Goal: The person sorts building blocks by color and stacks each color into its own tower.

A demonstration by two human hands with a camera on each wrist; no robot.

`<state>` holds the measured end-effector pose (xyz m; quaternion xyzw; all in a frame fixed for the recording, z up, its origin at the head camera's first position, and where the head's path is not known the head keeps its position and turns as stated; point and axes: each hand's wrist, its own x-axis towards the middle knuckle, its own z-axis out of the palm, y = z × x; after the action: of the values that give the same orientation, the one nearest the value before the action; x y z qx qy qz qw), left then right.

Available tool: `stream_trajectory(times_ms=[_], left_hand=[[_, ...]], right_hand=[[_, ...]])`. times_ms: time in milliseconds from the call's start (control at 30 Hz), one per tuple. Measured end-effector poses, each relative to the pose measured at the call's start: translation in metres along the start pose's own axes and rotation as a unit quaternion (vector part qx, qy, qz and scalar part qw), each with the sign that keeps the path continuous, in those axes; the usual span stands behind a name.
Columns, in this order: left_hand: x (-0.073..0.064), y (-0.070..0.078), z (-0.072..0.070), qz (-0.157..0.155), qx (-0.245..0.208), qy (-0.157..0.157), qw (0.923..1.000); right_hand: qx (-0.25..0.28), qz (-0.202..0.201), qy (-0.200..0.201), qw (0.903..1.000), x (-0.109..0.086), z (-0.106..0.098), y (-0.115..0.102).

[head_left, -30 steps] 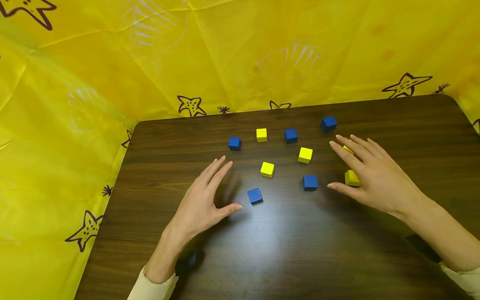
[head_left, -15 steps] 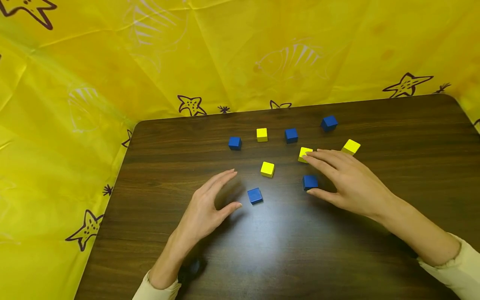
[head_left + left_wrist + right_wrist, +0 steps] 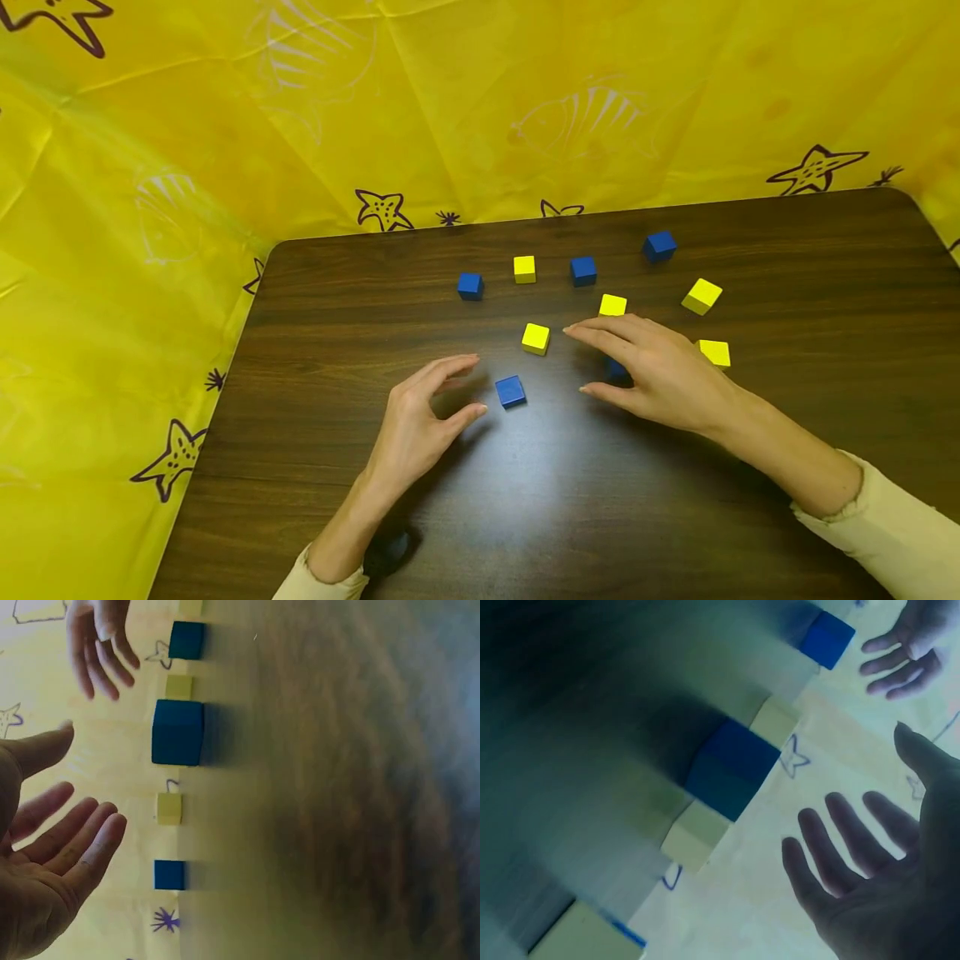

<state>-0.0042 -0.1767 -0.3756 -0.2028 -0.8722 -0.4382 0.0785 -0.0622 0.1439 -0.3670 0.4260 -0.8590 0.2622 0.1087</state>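
Observation:
My left hand hovers just left of a blue cube, thumb and fingers apart, nothing between them. Over another blue cube, mostly covered in the head view, hangs my right hand with its fingers loosely extended and holding nothing. In the right wrist view that blue cube shows whole, apart from the fingers. A yellow cube lies between the two hands, near the right fingertips. Just beyond the right hand sits a partly hidden yellow cube, and another yellow cube peeks out behind its wrist.
Farther back on the dark wood table stand a blue cube, a yellow cube, a blue cube and a blue cube. A yellow cube lies to the right. Yellow patterned cloth borders the table.
My right hand has swept left from above the right-hand yellow cubes to over the near blue cube. The left hand's fingers have drawn in slightly toward the thumb. The cubes stay in place.

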Motion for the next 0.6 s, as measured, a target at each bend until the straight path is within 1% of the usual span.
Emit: stream_trajectory(times_ms=[167, 333, 433, 600], left_hand=[[-0.003, -0.002, 0.005, -0.056, -0.053, -0.005, 0.9970], [-0.002, -0.005, 0.006, -0.094, -0.087, -0.025, 0.9914], [0.000, -0.007, 0.005, -0.123, -0.105, -0.031, 0.9864], [0.005, -0.009, 0.005, -0.180, -0.128, -0.038, 0.9745]], right_hand=[[0.022, 0.017, -0.015, 0.9995, 0.007, 0.007, -0.004], [0.038, 0.034, -0.034, 0.9981, 0.012, 0.011, -0.009], [0.052, 0.042, -0.046, 0.9967, 0.016, 0.014, -0.011], [0.064, 0.047, -0.062, 0.9949, 0.022, 0.020, -0.013]])
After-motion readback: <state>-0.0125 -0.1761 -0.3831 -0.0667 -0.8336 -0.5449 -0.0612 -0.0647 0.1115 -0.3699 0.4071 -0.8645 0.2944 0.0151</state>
